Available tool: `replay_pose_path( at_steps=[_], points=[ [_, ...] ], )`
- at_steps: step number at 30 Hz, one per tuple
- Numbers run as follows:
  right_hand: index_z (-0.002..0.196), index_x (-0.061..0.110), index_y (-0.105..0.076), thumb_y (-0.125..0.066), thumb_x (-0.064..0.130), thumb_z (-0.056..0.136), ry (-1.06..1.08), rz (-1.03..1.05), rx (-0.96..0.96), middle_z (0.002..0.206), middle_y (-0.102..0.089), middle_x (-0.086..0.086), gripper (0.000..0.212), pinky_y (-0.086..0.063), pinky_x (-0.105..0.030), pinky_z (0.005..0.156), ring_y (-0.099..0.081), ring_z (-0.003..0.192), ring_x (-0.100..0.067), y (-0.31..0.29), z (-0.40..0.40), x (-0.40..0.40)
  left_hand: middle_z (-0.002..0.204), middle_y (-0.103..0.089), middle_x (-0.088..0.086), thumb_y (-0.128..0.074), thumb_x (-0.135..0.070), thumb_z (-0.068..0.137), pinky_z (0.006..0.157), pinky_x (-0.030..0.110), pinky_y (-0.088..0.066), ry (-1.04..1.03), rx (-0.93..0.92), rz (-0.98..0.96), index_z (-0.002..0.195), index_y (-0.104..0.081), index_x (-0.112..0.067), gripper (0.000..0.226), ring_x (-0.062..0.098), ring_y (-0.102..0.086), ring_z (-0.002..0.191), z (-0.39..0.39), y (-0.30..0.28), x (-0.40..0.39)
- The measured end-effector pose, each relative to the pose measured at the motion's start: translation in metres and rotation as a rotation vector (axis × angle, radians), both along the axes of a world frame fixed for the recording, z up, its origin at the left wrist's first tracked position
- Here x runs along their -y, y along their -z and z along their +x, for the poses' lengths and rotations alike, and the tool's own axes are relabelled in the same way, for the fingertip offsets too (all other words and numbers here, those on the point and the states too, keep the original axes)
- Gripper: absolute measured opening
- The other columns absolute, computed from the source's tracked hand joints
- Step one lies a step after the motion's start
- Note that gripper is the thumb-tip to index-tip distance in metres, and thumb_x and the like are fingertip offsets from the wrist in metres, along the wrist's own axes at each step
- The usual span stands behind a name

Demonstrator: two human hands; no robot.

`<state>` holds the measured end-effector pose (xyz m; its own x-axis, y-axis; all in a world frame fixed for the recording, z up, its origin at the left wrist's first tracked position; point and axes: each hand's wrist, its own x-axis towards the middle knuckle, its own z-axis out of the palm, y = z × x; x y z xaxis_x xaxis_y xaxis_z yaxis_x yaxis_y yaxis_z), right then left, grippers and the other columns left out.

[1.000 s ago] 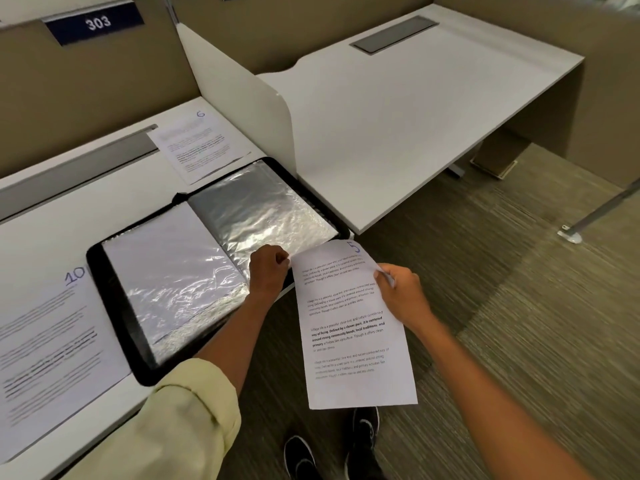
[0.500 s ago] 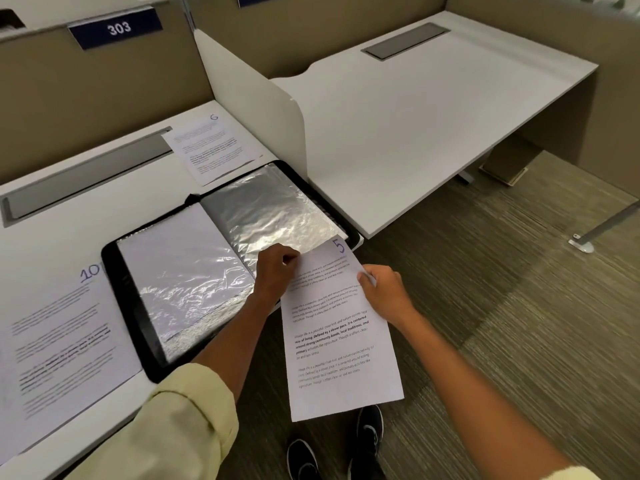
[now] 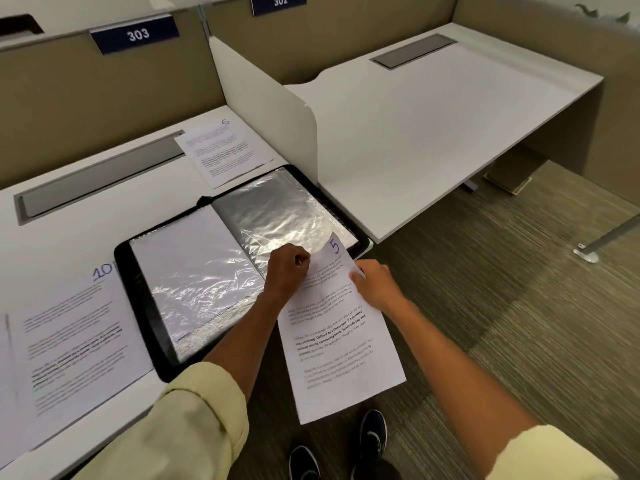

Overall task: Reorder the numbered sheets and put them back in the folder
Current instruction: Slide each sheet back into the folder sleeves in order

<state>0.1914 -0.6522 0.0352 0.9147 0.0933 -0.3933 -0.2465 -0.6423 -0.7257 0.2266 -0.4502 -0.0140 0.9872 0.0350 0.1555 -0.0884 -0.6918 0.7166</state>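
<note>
- Sheet 5 [image 3: 341,327] hung off the desk edge, top corner over the open display folder [image 3: 239,268], right page
- Left hand [image 3: 285,271] pinched its top edge at the sleeve mouth; right hand [image 3: 372,285] gripped the right edge
- Looked light, floppy, crease-prone: best held near the top, both sides
- Right sleeve [image 3: 280,209] looked empty, left sleeve [image 3: 194,271] held a white page
- Sheets 6 [image 3: 221,152] and 10 [image 3: 72,341] lay loose on the desk

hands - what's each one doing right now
Left hand: curled, gripping the top edge of sheet 5 at the folder sleeve.
Right hand: pinching sheet 5's right edge.
</note>
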Motion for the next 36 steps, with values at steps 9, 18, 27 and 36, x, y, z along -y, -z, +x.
replay_pose_path(
  at_steps=[9,18,27,36],
  points=[
    [0.118,0.02,-0.06,-0.034,0.021,0.106,-0.168,-0.122,-0.03,0.107,-0.066,-0.005,0.029,-0.058,-0.047,0.087,-0.065,0.094,-0.022,0.006,0.009,-0.007,0.076,-0.063,0.002,-0.065,-0.006,0.081,0.063,0.033,-0.048,-0.011,-0.05,0.106,0.076,-0.07,-0.011,0.008,0.015,-0.056,0.068,0.011,0.006,0.01],
    [0.122,0.017,-0.055,-0.035,0.027,0.106,-0.363,-0.232,-0.007,0.111,-0.063,-0.008,0.028,-0.055,-0.046,0.088,-0.063,0.097,-0.026,0.013,0.034,0.0,0.077,-0.065,0.001,-0.065,-0.01,0.083,0.062,0.032,-0.045,-0.133,-0.047,0.157,0.079,-0.066,-0.013,0.004,0.017,-0.058,0.07,0.032,0.003,0.032],
    [0.098,0.016,-0.051,-0.039,0.023,0.106,-0.451,-0.37,0.017,0.094,-0.058,-0.005,0.017,-0.047,-0.034,0.07,-0.058,0.083,-0.02,0.028,0.057,0.005,0.085,-0.071,0.004,-0.065,-0.01,0.086,0.069,0.029,-0.044,-0.186,-0.055,0.163,0.087,-0.075,-0.01,0.009,0.018,-0.061,0.078,0.049,0.003,0.048],
    [0.114,0.008,-0.058,-0.044,0.015,0.102,-0.514,-0.51,0.019,0.111,-0.062,-0.009,0.02,-0.046,-0.035,0.073,-0.063,0.097,-0.026,0.027,0.068,-0.005,0.075,-0.062,-0.001,-0.067,-0.011,0.085,0.061,0.03,-0.046,-0.176,0.059,0.201,0.078,-0.07,-0.013,0.008,0.012,-0.055,0.065,0.041,-0.002,0.052]
  ],
)
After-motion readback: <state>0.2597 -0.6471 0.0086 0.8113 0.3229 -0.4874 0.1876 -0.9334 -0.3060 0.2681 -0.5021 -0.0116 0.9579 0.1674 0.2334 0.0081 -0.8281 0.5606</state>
